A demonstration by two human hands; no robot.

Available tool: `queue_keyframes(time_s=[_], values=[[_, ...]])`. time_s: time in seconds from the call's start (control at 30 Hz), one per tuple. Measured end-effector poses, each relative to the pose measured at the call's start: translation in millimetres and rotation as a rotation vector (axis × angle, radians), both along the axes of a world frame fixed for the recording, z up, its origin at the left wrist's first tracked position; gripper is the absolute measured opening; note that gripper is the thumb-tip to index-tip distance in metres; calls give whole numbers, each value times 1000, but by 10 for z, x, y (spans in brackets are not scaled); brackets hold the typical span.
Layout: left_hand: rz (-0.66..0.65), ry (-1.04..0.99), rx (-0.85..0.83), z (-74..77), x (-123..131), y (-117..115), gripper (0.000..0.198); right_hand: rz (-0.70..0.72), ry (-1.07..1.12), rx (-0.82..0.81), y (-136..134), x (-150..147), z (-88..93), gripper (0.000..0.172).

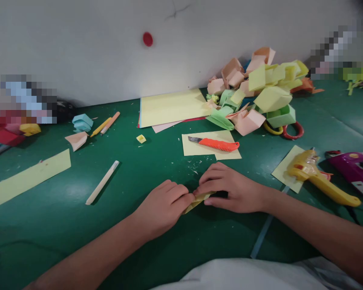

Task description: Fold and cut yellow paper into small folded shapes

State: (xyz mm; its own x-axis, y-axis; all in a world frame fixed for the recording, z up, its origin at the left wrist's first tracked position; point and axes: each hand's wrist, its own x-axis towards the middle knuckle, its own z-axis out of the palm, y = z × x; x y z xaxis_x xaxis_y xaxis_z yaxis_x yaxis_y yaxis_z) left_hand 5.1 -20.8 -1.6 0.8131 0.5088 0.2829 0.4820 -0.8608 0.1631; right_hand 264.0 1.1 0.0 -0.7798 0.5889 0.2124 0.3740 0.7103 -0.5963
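Near the middle of the green table, a small folded piece of yellow paper (197,204) lies between my two hands. My left hand (165,205) is closed on its left end, fingers pressed together. From the other side my right hand (228,187) pinches the same paper, its thumb below and fingers on top. Much of the paper is hidden under the fingers. Just beyond the right hand, an orange box cutter (219,144) with its blade out rests on a pale yellow paper scrap (196,150).
Several folded paper pieces (272,96) are heaped at the back right, beside stacked yellow sheets (172,108). A yellow glue gun (319,173) and purple power strip (355,171) lie right. On the left are a rolled paper stick (103,182), a yellow strip (33,175) and pencils (105,125).
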Motion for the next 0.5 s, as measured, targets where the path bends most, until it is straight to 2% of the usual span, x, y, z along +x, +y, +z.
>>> queue_keyframes(time_s=[0.27,0.5], values=[[0,-29,-17,-24,2,-45,31,-81,100,-47,9,13,-33,19],[64,37,60,-67,41,-83,27,-53,93,-71,24,24,-6,18]])
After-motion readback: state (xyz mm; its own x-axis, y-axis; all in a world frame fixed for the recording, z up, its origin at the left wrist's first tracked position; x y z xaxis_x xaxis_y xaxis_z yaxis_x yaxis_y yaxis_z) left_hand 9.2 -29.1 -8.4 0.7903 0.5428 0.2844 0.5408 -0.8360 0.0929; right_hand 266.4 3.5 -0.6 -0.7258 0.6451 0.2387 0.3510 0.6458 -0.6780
